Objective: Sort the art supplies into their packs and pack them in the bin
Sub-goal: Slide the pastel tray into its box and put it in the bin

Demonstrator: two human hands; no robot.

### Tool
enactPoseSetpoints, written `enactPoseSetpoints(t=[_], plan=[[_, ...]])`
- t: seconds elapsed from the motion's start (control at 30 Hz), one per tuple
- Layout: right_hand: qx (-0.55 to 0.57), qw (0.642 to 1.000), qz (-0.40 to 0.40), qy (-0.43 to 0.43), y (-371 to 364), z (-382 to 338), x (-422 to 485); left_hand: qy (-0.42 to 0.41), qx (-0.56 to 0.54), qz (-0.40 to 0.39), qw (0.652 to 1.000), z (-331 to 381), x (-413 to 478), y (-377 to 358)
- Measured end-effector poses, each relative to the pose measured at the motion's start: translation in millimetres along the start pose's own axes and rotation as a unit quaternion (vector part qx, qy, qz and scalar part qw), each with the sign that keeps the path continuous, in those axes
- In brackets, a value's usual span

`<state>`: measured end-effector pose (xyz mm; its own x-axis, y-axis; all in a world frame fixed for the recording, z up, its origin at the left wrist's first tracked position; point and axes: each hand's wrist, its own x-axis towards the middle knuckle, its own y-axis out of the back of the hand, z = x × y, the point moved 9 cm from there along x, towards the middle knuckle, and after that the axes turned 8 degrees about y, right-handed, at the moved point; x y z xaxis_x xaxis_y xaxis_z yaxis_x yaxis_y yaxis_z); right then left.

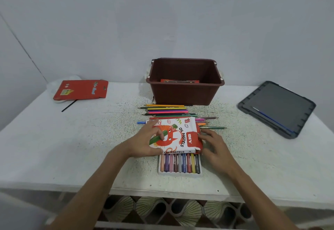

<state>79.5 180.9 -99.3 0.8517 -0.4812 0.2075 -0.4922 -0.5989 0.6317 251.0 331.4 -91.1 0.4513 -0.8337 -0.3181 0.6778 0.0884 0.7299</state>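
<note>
**Roughly midway: pastels half sleeved, pencils loose**

Directly in front of the bin, on the near side of the table, lies the oil pastel sleeve. Its tray of pastels sticks out of the near edge, full of sticks, so this pack looks almost closed. The left hand grips the sleeve's left side, fingers curled over the top and thumb at the near edge. The right hand has loosely spread fingers, tips touching the red end flap rather than wrapped round it.

Between the sleeve and the bin lie loose coloured pencils in a rough row, some partly under the sleeve, and a blue marker pokes out to their left. These look unsorted.

Inside the bin one red pack lies flat on the bottom; nothing else shows in it. Well to the bin's left sits a red pencil pack with a black pencil just in front. To the bin's right lies a grey lid, top down, with a blue pen in it.

By my reading, one pack is stowed, one is nearly ready, and the pencils remain.
</note>
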Motion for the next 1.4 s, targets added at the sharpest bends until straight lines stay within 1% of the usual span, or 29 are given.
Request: enactPoseSetpoints(t=[0.1, 0.2, 0.3, 0.4, 0.47, 0.57, 0.67, 0.73, 0.8, 0.93, 1.03, 1.13, 1.27, 1.4], plan=[[0.019, 0.999, 0.035, -0.024, 0, 2, 4, 0.016, 0.031, 0.023, 0.999, 8, 4, 4], [0.005, 0.998, 0.047, -0.041, -3, 6, 11, 0.031, 0.039, 0.050, 0.998, 12, 11, 7], [-0.010, 0.997, 0.051, -0.050, -4, 9, 15, 0.070, 0.079, 0.023, 0.994, 2, 20, 2], [-0.020, 0.997, 0.049, -0.058, -4, 10, 17, 0.080, 0.136, 0.015, 0.987, -2, 25, -1], [-0.013, 0.996, 0.065, -0.060, -2, 7, 17, 0.077, 0.128, 0.022, 0.989, -1, 25, 2], [-0.002, 0.992, 0.112, -0.052, 5, 0, 15, 0.072, 0.111, 0.018, 0.991, -3, 25, 3], [0.063, 0.987, 0.142, -0.044, 7, -10, 12, 0.078, 0.117, 0.017, 0.990, -6, 26, 5], [0.109, 0.984, 0.137, -0.033, 5, -21, 11, 0.076, 0.125, 0.013, 0.989, -5, 26, 3], [0.116, 0.984, 0.133, -0.013, 4, -32, 10, 0.068, 0.141, 0.011, 0.988, -3, 27, 2], [0.055, 0.989, 0.137, 0.022, 0, -36, 9, 0.031, 0.193, 0.034, 0.980, 6, 28, 1], [0.010, 0.994, 0.100, 0.050, -13, -36, 9, -0.027, 0.176, 0.048, 0.983, 21, 30, -6], [-0.004, 0.995, 0.074, 0.059, -19, -37, 8, -0.070, 0.180, 0.056, 0.980, 31, 32, -11], [-0.001, 0.996, 0.052, 0.067, -19, -38, 8, -0.072, 0.223, 0.057, 0.970, 32, 31, -14], [-0.003, 0.996, 0.030, 0.080, -18, -44, 9, -0.073, 0.216, 0.063, 0.972, 31, 26, -10]])
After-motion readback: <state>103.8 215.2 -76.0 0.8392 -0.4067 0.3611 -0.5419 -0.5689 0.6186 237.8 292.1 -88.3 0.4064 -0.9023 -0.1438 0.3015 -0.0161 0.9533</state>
